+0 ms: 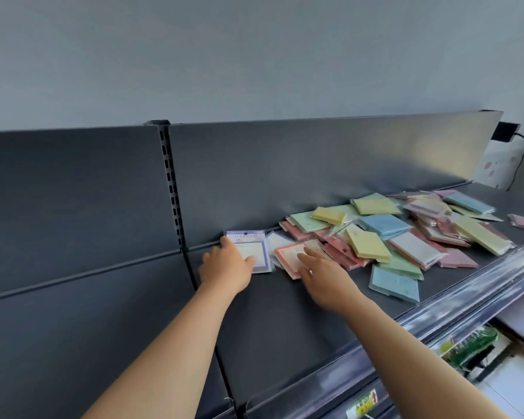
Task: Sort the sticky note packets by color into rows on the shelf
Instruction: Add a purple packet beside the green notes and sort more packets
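Observation:
On the dark shelf (285, 313) lies a loose heap of sticky note packets (390, 231) in yellow, green, blue, pink and red, spread from the middle to the right. A purple-bordered packet (256, 240) rests against the back panel at the heap's left end; my left hand (227, 263) lies on it, thumb and fingers on its edges. An orange-bordered packet (288, 255) lies just right of it, and my right hand (321, 275) presses flat on it with fingers spread.
The dark back panel (315, 176) rises behind the shelf, with a slotted upright post (171, 182) at the left. A clear price rail (436, 316) runs along the shelf's front edge. Goods on a lower shelf (472, 346) show at the bottom right.

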A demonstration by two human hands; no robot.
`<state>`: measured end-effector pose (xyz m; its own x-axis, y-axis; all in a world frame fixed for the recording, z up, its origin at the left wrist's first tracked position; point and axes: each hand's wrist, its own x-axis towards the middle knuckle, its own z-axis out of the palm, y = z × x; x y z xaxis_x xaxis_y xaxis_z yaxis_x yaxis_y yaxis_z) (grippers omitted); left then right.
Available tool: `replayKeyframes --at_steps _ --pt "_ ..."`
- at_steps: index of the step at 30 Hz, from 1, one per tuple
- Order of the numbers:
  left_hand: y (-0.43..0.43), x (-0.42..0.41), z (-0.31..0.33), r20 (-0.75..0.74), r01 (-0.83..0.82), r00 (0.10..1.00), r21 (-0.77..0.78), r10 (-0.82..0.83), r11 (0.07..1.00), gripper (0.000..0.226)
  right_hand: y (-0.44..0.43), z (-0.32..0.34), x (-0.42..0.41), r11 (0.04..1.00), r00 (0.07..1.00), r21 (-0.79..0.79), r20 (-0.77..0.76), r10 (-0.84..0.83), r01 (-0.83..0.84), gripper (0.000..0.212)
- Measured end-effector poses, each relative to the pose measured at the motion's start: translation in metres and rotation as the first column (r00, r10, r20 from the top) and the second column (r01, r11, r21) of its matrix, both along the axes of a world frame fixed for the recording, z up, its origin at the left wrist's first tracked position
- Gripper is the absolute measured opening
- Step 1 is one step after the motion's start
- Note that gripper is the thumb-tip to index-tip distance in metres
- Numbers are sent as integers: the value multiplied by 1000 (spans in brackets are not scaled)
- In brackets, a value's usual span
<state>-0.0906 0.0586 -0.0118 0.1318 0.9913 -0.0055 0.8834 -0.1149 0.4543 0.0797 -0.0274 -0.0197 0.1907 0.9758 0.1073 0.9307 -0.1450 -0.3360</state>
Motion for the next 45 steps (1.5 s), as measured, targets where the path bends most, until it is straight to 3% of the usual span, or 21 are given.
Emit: replayKeyframes --at_steps 5,10,14,22,28,30,33,35,37,42,45 --pt "20 14 -3 125 -75 988 -118 90 990 81 -6 -5 18 1000 1000 17 1 -5 5 29" --pt "27 0 -5 314 -86 938 -200 147 976 49 -12 11 29 1000 999 -7 50 -7 7 30" --pt "25 3 -4 604 -48 775 -235 184 971 33 8 22 38 999 997 23 -67 34 -33 27" --pt "24 48 5 545 -134 801 -239 247 962 22 64 27 43 978 951 -139 -291 108 -154 60" --pt "23 62 2 597 -197 738 -257 315 946 9 75 19 48 984 905 -93 -414 100 -151 50" --pt "21 62 -1 642 -190 689 -290 338 938 20 76 15 50 986 890 -74 -443 104 -152 47" --pt "18 58 2 712 -193 600 -314 365 930 64 76 16 50 991 860 -49 -503 85 -126 33" --pt "17 53 4 762 -184 554 -281 336 942 50 76 21 47 992 823 -36 -562 79 -121 30" --pt "11 47 10 799 -181 530 -220 284 958 39 78 25 41 989 806 -19 -582 111 -150 46" --pt "-4 29 22 864 -245 455 -110 214 963 36 80 35 18 967 722 115 -646 247 -228 47" --pt "-20 9 25 853 -268 479 -82 206 960 36 78 38 -1 951 674 152 -676 298 -268 46"
